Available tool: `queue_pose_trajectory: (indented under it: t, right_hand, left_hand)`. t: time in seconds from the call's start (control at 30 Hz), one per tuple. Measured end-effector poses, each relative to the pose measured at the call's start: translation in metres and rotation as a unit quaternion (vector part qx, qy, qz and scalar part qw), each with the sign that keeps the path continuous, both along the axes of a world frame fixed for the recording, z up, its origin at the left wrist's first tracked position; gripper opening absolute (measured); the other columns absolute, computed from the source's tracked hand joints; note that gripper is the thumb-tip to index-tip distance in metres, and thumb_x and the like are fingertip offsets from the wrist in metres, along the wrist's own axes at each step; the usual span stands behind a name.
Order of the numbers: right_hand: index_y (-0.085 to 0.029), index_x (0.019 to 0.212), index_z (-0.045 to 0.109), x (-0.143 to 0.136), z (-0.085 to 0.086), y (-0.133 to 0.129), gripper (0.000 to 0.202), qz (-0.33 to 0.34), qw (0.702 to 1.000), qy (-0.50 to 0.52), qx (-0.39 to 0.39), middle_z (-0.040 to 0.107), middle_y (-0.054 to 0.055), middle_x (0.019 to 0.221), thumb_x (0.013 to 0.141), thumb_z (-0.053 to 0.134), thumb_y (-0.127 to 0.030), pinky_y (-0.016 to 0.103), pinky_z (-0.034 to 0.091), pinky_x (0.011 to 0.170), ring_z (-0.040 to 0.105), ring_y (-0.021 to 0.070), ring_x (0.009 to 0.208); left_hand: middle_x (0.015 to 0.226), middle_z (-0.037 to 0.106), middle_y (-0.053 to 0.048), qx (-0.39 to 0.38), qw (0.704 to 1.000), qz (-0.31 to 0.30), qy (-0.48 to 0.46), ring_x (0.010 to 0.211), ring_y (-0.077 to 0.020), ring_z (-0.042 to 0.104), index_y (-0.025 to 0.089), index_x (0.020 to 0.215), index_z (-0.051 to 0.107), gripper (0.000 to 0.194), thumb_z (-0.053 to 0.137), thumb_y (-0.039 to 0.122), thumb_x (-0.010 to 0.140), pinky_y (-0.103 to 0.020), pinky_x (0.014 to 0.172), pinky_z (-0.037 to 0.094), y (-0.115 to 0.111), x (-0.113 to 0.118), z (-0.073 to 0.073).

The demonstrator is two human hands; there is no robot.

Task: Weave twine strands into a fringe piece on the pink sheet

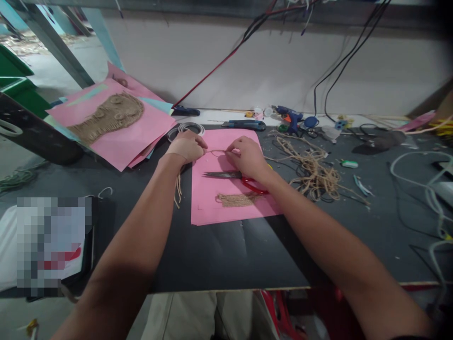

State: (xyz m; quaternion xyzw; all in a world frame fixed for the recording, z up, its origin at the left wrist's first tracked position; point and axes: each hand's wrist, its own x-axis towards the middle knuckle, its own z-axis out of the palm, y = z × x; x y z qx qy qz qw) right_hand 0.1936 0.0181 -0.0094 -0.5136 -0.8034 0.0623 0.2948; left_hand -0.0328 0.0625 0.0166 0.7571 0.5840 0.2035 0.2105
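Observation:
A thin strand of jute twine (pixel 215 151) stretches between my two hands above a pink sheet (pixel 208 208). My left hand (pixel 186 145) pinches one end at the sheet's left edge, and loose twine ends dangle below it. The fingers of my right hand (pixel 246 156) are closed on the other end. Just under my right hand lie scissors (pixel 224 174) with red handles, blades pointing left, the handles partly covered by the hand. Closer to me on the sheet is a flat strip of twine rows (pixel 237 200), its right end near my forearm.
A tangled heap of twine (pixel 318 174) lies to the right. Behind the sheet are a utility knife (pixel 246 124) and a blue glue gun (pixel 292 118). Pink sheets with a twine-covered shape (pixel 109 115) stand at the left, near a dark cylinder (pixel 38 130). Cables (pixel 414 156) run along the right.

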Motion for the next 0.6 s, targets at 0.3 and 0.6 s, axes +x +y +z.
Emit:
queue_pose_trajectory:
  t: [0.3,0.6]
  right_hand:
    - [-0.016,0.095,0.078,-0.0038,0.0008,-0.005,0.016,0.007,1.0,-0.019,-0.006,0.067,0.012,0.102,0.09,0.063,-0.019,0.041,0.045,0.09,0.057,0.0277,0.1]
    - [-0.017,0.099,0.08,-0.0069,-0.0026,-0.0069,0.021,0.012,0.999,-0.045,-0.01,0.07,0.014,0.107,0.092,0.061,-0.021,0.044,0.046,0.092,0.058,0.0286,0.1]
  left_hand:
    - [0.07,0.073,-0.005,-0.044,0.999,-0.002,0.011,0.07,-0.0235,0.066,0.026,0.072,0.079,0.013,0.073,0.02,0.062,-0.037,0.075,0.053,-0.0029,0.0035,0.0037]
    - [0.077,0.077,-0.005,-0.036,0.997,-0.038,0.048,0.08,-0.0252,0.068,0.028,0.073,0.08,0.011,0.074,0.027,0.063,-0.036,0.077,0.051,-0.0034,0.0063,0.0065]
